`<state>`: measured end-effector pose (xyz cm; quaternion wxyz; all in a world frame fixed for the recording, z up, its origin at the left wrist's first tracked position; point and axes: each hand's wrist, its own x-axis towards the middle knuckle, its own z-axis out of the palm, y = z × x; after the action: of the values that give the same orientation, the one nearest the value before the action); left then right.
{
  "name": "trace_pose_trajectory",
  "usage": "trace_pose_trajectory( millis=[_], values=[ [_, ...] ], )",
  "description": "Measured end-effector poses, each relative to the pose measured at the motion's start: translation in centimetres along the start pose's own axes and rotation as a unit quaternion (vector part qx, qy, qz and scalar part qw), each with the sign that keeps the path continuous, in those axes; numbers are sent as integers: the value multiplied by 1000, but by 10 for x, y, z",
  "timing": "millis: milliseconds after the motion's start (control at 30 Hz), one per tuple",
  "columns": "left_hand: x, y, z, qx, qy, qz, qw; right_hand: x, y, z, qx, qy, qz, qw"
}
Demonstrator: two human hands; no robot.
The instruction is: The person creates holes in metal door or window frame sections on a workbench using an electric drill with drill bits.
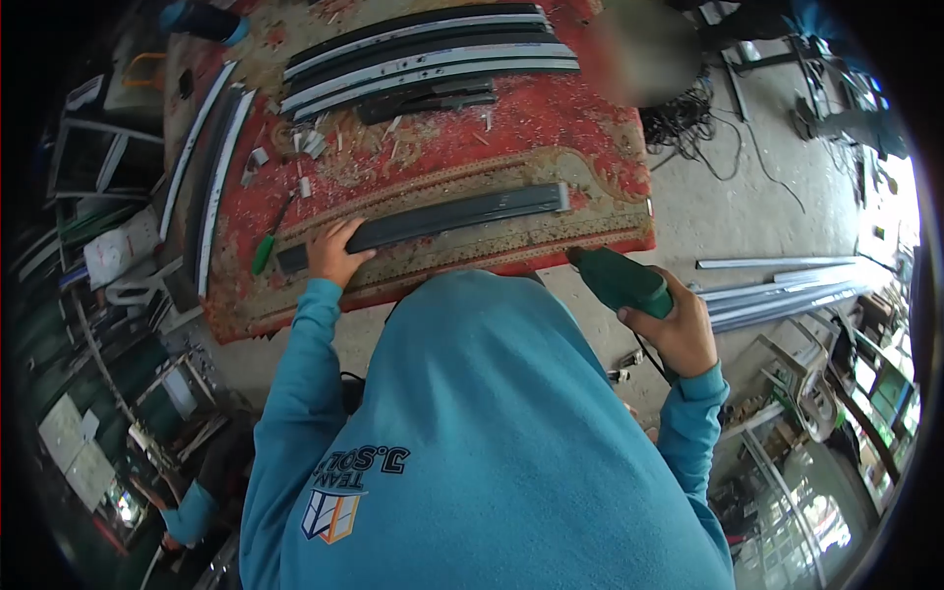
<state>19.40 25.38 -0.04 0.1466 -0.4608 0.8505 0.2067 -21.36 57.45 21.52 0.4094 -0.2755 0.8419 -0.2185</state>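
Note:
My left hand [337,252] grips a dark grey frame profile [452,217] near its left end, thumb on the near side and fingers over the top. The profile lies flat along the near edge of the table, its right end pale. In my right hand [685,329] is a green power tool [621,279], held beyond the table's near right edge with its dark nose toward the table. The fingers around its body are partly hidden. A green-handled screwdriver [264,254] lies left of my left hand.
The table's red patterned cover [551,126] is strewn with chips. Several long profiles [423,61] lie at the back, more profiles [224,187] along the left edge. Tangled black cable [678,123] hangs off the right side. Metal bars [787,295] lie on the right. Another person's sleeve [192,513] shows lower left.

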Motion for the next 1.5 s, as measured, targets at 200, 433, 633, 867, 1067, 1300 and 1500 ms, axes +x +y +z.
trace_pose_trajectory(
  millis=[200, 433, 633, 867, 1067, 1300, 1500],
  values=[
    [23, 76, 38, -48, 87, 106, 989, -2, 3, -3, 39, -12, -31, 999],
    [41, 159, 53, -66, 1, 132, 989, -19, -47, 8, 39, -7, -3, 999],
    [27, 125, 61, -58, 61, 144, 986, -32, -118, 43, 38, -16, -20, 999],
    [41, 110, 60, -21, 54, 205, 977, -24, -194, 133, 22, -47, -118, 992],
    [53, 116, 95, -32, 157, 189, 969, 8, -232, 203, -176, -80, -219, 956],
    [54, 120, 97, -17, 186, 179, 966, 21, -238, 238, -241, -107, -225, 938],
    [52, 118, 90, -21, 173, 191, 966, 27, -245, 248, -242, -106, -218, 940]
  ],
)
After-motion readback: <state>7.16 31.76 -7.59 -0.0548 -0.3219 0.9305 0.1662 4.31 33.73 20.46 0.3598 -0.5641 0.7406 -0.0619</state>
